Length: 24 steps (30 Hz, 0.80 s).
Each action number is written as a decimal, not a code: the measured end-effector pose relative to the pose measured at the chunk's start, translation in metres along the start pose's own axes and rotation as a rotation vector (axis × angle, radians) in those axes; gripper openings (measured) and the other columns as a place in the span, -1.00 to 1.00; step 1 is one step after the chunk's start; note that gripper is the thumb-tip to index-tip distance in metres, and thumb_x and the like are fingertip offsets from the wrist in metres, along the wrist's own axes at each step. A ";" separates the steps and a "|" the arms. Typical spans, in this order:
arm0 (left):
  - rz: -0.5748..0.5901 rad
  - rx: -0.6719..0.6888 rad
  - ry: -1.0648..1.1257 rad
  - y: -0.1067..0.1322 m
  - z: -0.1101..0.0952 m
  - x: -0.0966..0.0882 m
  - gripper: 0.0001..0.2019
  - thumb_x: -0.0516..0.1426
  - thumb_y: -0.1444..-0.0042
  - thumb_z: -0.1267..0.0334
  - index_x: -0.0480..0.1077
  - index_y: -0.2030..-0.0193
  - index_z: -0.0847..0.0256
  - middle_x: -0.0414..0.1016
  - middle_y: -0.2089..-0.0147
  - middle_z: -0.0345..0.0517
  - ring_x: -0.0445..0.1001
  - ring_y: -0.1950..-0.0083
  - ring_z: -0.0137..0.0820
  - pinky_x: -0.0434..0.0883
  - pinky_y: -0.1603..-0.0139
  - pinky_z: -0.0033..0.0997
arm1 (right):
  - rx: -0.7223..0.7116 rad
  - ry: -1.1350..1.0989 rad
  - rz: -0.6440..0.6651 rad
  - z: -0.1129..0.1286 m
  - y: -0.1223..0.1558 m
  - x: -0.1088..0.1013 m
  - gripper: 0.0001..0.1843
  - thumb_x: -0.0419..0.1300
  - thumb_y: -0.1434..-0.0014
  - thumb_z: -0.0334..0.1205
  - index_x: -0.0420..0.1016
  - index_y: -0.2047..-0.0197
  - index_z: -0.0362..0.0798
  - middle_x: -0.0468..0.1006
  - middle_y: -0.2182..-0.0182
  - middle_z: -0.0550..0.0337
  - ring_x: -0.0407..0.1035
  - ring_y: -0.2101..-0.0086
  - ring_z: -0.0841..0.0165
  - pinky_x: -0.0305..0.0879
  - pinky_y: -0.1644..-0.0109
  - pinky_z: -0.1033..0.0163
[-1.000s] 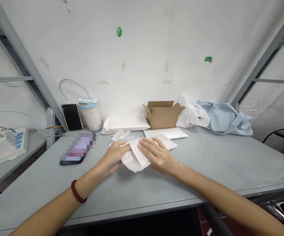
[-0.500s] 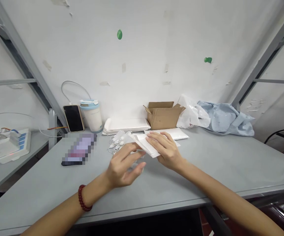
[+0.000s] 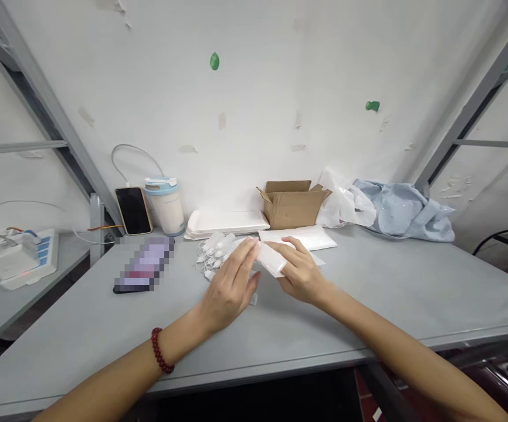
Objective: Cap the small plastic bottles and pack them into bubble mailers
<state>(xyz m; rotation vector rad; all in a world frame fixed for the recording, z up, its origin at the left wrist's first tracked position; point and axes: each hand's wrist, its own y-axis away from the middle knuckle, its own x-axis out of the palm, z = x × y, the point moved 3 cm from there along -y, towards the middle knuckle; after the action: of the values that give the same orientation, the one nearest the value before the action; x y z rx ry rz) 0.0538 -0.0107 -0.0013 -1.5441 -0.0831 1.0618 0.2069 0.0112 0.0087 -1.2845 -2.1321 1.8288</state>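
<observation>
A small flat white packet (image 3: 272,259), slightly glossy, is held up above the table in front of me. My right hand (image 3: 303,273) grips its right end, fingers over the top and the thumb out of sight. At the packet's left end is my left hand (image 3: 231,288), fingers pressed together with their tips on its edge and the thumb lower down. A red bead bracelet (image 3: 161,351) circles my left wrist. Just behind my left hand lies a pile of white tags with thin loops (image 3: 213,251), partly covered. Under and behind my right hand are flat white sheets (image 3: 319,237).
Along the wall stand a phone on a cable (image 3: 134,210), a lidded cup (image 3: 166,205), stacked white envelopes (image 3: 227,221), an opened cardboard box (image 3: 293,210), a white plastic bag (image 3: 346,202) and a light blue cloth (image 3: 406,211). A blurred-out phone (image 3: 146,265) lies on the left.
My left hand has moved up and onto the packet's left end, its spread fingers coming together. The packet has turned and looks narrower, still in my right hand.
</observation>
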 end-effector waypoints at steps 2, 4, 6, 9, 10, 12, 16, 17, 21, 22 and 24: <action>0.003 0.043 0.021 0.000 0.002 0.001 -0.50 0.02 -0.15 0.52 0.04 -0.23 0.38 0.33 -0.11 0.26 0.25 -0.20 -0.14 0.35 -0.12 -0.09 | -0.026 -0.007 0.009 0.002 0.001 0.001 -0.71 -0.07 -0.05 -0.58 0.28 0.22 -0.09 0.56 0.22 -0.05 0.44 0.15 0.32 0.31 0.10 0.06; -0.015 0.077 0.037 0.001 0.004 0.001 -0.57 0.01 -0.15 0.53 0.13 -0.17 0.36 0.42 -0.01 0.20 0.36 -0.11 -0.18 0.41 -0.05 -0.14 | -0.045 -0.011 0.023 0.003 0.001 0.002 -0.71 -0.07 -0.05 -0.59 0.28 0.25 -0.07 0.57 0.27 0.03 0.44 0.17 0.35 0.30 0.08 0.08; -0.020 0.084 0.030 0.004 0.006 0.002 -0.66 0.02 -0.15 0.52 0.20 -0.09 0.37 0.49 0.09 0.14 0.46 0.02 -0.23 0.46 0.07 -0.24 | -0.058 -0.008 0.029 0.004 0.002 0.004 -0.74 -0.07 -0.06 -0.59 0.28 0.31 -0.06 0.56 0.35 0.09 0.44 0.24 0.38 0.30 0.11 0.13; 0.033 0.041 0.015 0.008 0.006 0.006 -0.82 0.01 -0.19 0.46 0.29 0.07 0.36 0.53 0.31 0.02 0.52 0.31 -0.34 0.46 0.35 -0.41 | -0.063 0.016 0.025 0.005 0.003 0.006 -0.75 -0.05 -0.10 -0.56 0.21 0.47 -0.04 0.45 0.58 0.23 0.35 0.49 0.44 0.29 0.28 0.25; 0.058 0.012 0.025 0.009 0.005 0.008 -0.86 0.00 -0.20 0.44 0.31 0.13 0.35 0.52 0.38 -0.03 0.50 0.40 -0.38 0.42 0.42 -0.45 | -0.061 0.026 0.028 0.005 0.003 0.006 -0.74 -0.03 -0.12 -0.54 0.18 0.50 -0.03 0.38 0.64 0.28 0.28 0.56 0.46 0.26 0.33 0.28; 0.092 -0.070 0.080 0.011 0.004 0.010 -0.88 -0.02 -0.22 0.42 0.33 0.25 0.32 0.46 0.48 -0.11 0.42 0.51 -0.44 0.34 0.51 -0.49 | -0.048 0.035 0.029 0.005 0.002 0.006 -0.76 0.01 -0.17 -0.47 0.19 0.49 -0.03 0.32 0.68 0.32 0.19 0.62 0.47 0.20 0.41 0.30; 0.109 -0.399 0.266 0.003 0.013 0.008 -0.73 0.01 -0.19 0.33 0.21 0.56 0.25 0.17 0.67 -0.32 0.16 0.64 -0.55 0.15 0.59 -0.53 | 0.061 0.036 -0.057 -0.006 -0.003 -0.004 -0.89 0.14 -0.15 -0.34 0.31 0.21 -0.10 0.48 0.47 0.16 0.33 0.45 0.39 0.22 0.37 0.27; 0.116 -0.515 0.325 -0.001 0.018 0.007 -0.68 0.04 -0.17 0.29 0.15 0.61 0.23 0.08 0.69 -0.35 0.10 0.65 -0.57 0.10 0.61 -0.54 | 0.099 0.050 -0.084 -0.011 -0.004 -0.008 -0.79 0.17 -0.14 -0.32 0.31 0.14 -0.11 0.50 0.38 0.09 0.36 0.36 0.34 0.24 0.30 0.25; 0.203 -0.928 0.707 -0.022 0.039 0.020 -0.73 0.07 -0.10 0.17 0.26 0.55 0.27 0.18 0.63 -0.32 0.17 0.60 -0.55 0.12 0.60 -0.56 | 0.190 0.124 -0.052 -0.039 -0.002 -0.016 -0.62 0.20 -0.11 -0.15 0.27 0.03 -0.09 0.43 0.11 -0.08 0.30 0.09 0.17 0.21 0.08 0.07; 0.226 -0.999 0.821 -0.028 0.042 0.028 -0.75 0.07 -0.09 0.17 0.30 0.50 0.28 0.26 0.59 -0.28 0.24 0.57 -0.53 0.19 0.56 -0.55 | 0.198 0.113 0.007 -0.046 0.000 -0.015 -0.62 0.19 -0.12 -0.10 0.28 0.04 -0.07 0.42 0.11 -0.06 0.29 0.08 0.17 0.20 0.06 0.06; 0.252 -1.118 0.956 -0.040 0.049 0.047 -0.78 0.06 -0.10 0.21 0.34 0.46 0.30 0.35 0.54 -0.21 0.32 0.52 -0.50 0.29 0.48 -0.52 | 0.232 0.086 0.183 -0.059 0.006 -0.009 -0.59 0.17 -0.11 -0.01 0.30 0.05 -0.06 0.40 0.09 -0.05 0.26 0.07 0.17 0.18 0.03 0.05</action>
<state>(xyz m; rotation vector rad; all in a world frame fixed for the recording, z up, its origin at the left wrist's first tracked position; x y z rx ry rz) 0.0691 0.0652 0.0111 -2.9991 0.2261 0.2910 0.2466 0.0526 0.0254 -1.5114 -1.7490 1.9774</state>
